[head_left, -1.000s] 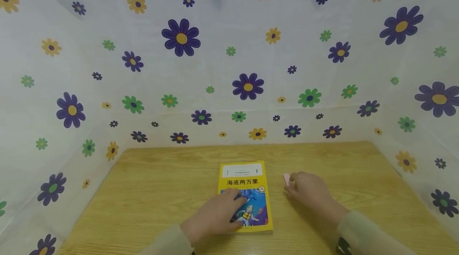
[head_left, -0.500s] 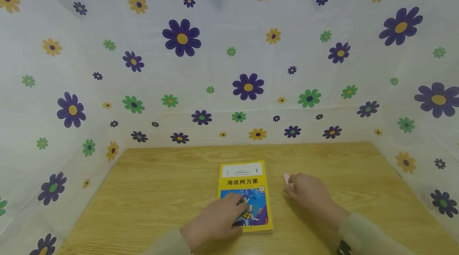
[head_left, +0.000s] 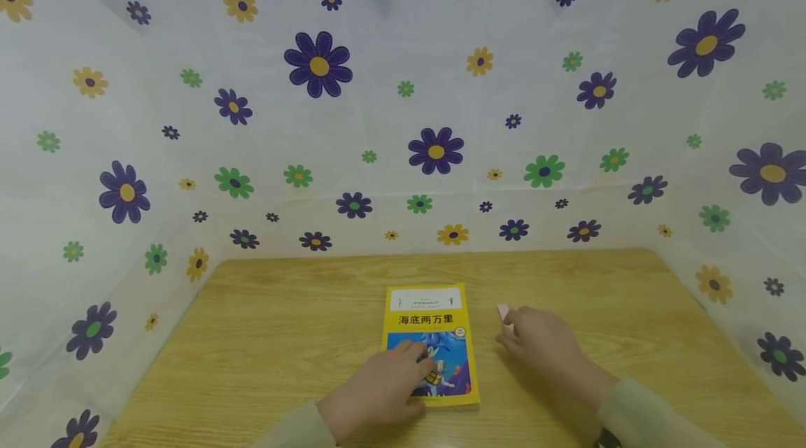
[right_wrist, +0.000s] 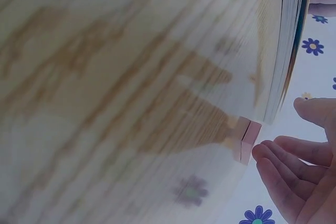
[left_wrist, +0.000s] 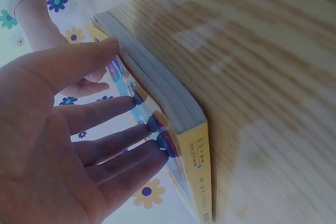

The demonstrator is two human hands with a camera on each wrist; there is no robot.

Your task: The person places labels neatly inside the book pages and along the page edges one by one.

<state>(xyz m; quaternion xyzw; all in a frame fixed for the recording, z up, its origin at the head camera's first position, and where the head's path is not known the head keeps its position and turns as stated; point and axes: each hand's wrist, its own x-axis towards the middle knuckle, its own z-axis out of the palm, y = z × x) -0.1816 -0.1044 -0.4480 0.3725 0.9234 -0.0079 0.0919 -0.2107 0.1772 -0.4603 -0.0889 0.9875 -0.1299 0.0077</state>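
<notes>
A yellow paperback book (head_left: 432,304) with Chinese lettering and a blue undersea picture lies flat on the table. My left hand (head_left: 380,385) rests its fingertips on the lower part of the cover; the left wrist view shows those fingers (left_wrist: 107,148) extended against the picture, the thumb at the cover's edge. Right of the book, my right hand (head_left: 544,343) is beside a small pink block (head_left: 503,311), partly hiding it in the head view. In the right wrist view the fingertips are close to the block (right_wrist: 251,139), thumb held apart; whether they touch it cannot be told.
The wood-grain table (head_left: 283,322) extends on both sides of the book. A white flower-printed sheet (head_left: 390,28) stands behind the table and along its left and right sides.
My left fingers have slid slightly down the cover toward me. My right hand has drawn back a little, so slightly more of the pink block shows. The book has stayed put.
</notes>
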